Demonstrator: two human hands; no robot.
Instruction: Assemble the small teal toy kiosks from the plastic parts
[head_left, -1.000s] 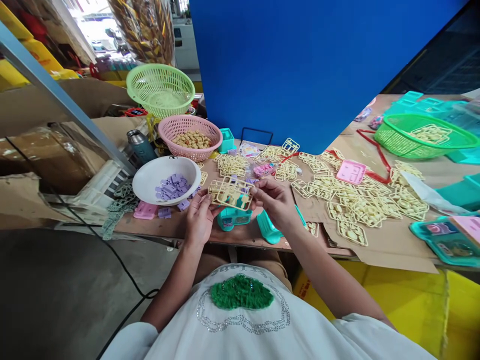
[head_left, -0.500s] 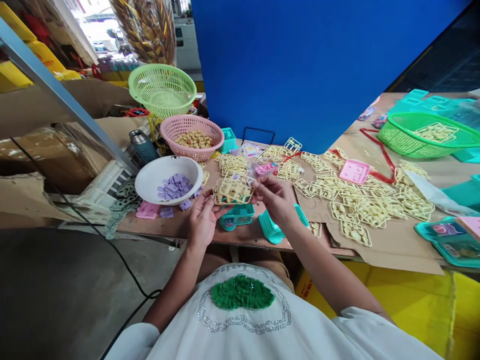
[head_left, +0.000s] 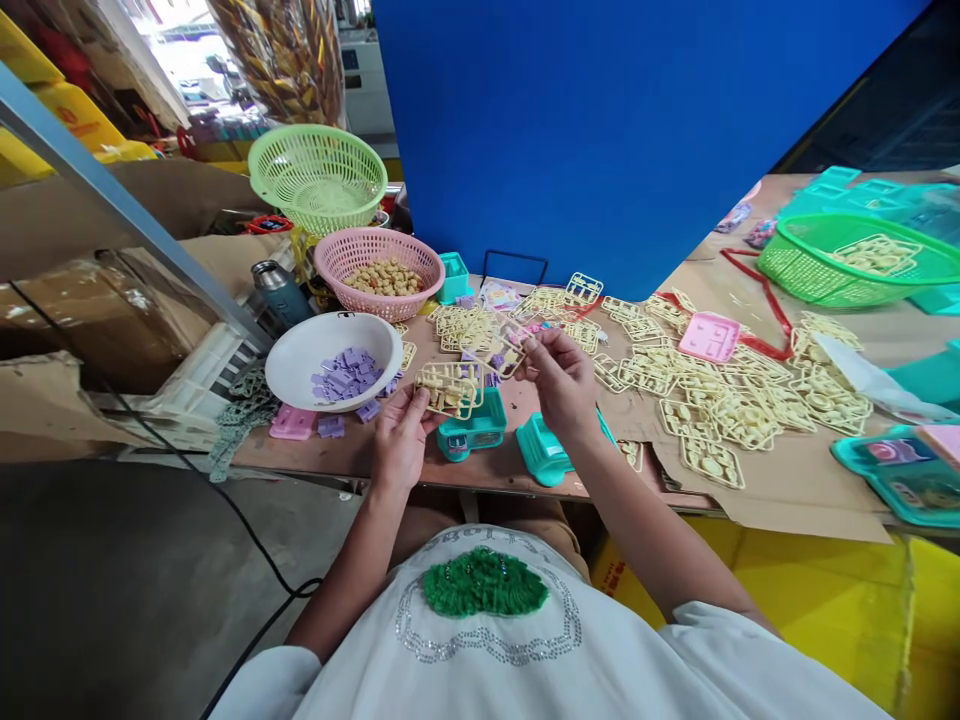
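Brown worktop point(head_left: 349, 458) runs across the room, with a blue panel point(head_left: 600, 150) standing at its back. Over its front part, the left hand point(head_left: 401, 440) holds a cream frame point(head_left: 454, 390) of moulded parts pinched between thumb and fingers. The right hand point(head_left: 561, 385) pinches a second cream frame point(head_left: 508, 352), its fingers drawn narrow on one end. Both frames are raised, near each other and seemingly apart.

As for progress, loose purple pieces point(head_left: 349, 375) lie in the white bowl point(head_left: 283, 370), and loose tan pieces point(head_left: 384, 277) sit in the pink basket point(head_left: 335, 272). Much appears left: a broad heap of frames point(head_left: 705, 390) spreads to the right, and more lie beyond the hands. Whether the held frames keep all their parts is too small to tell.

Room is tight low down. Two boxes, a teal box point(head_left: 471, 437) and another teal box point(head_left: 541, 455), stand at the front edge, with a strip of worktop between them. The bowl crowds the left side; torn cardboard point(head_left: 810, 510) overhangs the edge at right. Above the boxes, the hands appear to have easier space.
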